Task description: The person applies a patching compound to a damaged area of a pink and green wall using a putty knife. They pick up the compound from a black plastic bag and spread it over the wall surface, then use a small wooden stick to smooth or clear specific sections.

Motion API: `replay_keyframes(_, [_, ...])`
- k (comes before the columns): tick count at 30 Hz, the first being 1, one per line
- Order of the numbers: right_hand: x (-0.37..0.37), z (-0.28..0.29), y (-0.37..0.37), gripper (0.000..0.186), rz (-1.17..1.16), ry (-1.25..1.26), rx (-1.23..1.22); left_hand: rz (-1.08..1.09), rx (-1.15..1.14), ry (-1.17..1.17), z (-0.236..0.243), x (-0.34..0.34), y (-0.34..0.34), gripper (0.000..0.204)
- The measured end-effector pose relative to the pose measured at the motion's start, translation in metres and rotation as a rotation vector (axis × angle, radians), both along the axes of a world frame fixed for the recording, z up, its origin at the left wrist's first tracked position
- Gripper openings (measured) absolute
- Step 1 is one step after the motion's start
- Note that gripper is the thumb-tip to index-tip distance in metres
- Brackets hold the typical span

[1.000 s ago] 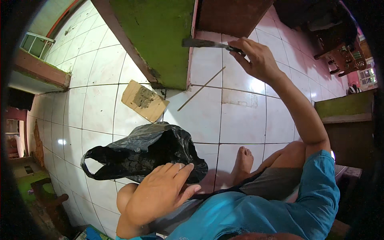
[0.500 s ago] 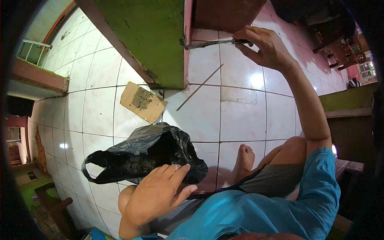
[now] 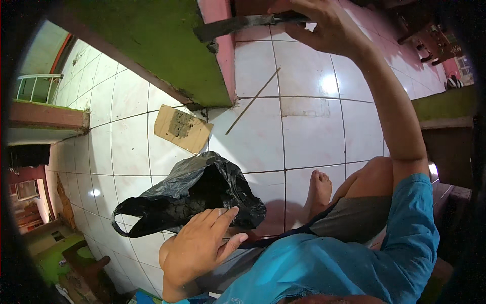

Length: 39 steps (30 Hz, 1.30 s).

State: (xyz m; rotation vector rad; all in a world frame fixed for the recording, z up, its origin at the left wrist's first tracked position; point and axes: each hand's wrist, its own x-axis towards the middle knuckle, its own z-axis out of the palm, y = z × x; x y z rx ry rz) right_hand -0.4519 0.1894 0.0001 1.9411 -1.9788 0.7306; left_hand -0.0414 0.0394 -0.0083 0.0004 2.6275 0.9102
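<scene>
Right hand (image 3: 324,28) at top of view, fingers closed around the handle of a flat-bladed tool (image 3: 233,28). Blade points left, crossing the pink side (image 3: 223,66) of the wall, tip over the green wall face (image 3: 162,48) near its edge; can't tell if it's pressed on. Small grey lump (image 3: 212,46) on the wall edge just below blade.

Left hand (image 3: 200,248) palm down at the near edge of a black plastic bag (image 3: 174,190), fingers straight and together, thumb spread wide; can't tell if they touch the plastic. Bag lies on white tile floor (image 3: 314,139), mouth gaping, handle loop to the left. Beyond it, cardboard piece (image 3: 195,142) with grey paste (image 3: 179,124) on top. Thin stick (image 3: 253,101) lies slanted right of the cardboard. Bare foot (image 3: 319,190) right of bag.
</scene>
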Motion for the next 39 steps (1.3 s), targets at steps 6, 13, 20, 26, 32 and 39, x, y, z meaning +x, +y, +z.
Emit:
replay_keyframes(6, [0.001,0.006,0.013,0.025,-0.003,-0.049,0.124,-0.044,0.018,0.001,-0.005,-0.007,-0.001,0.054])
replay_keyframes(13, [0.014,0.034,0.026,0.024,-0.122,0.089,0.315,-0.045,-0.004,-0.04,0.0,-0.006,0.0,0.053])
replay_keyframes(20, [0.018,0.011,0.017,0.024,-0.096,0.244,0.252,-0.049,-0.007,-0.053,-0.002,-0.01,0.004,0.053])
replay_keyframes(26, [0.016,0.013,0.007,0.013,-0.108,0.329,0.115,-0.039,-0.014,-0.043,-0.005,-0.011,0.007,0.053])
replay_keyframes(32, [0.019,0.031,-0.003,0.018,-0.165,0.413,0.196,-0.011,-0.008,-0.078,-0.008,-0.012,0.006,0.053])
replay_keyframes(39, [0.035,0.059,-0.011,0.01,-0.274,0.461,0.341,0.021,-0.015,-0.081,-0.01,-0.013,0.005,0.053])
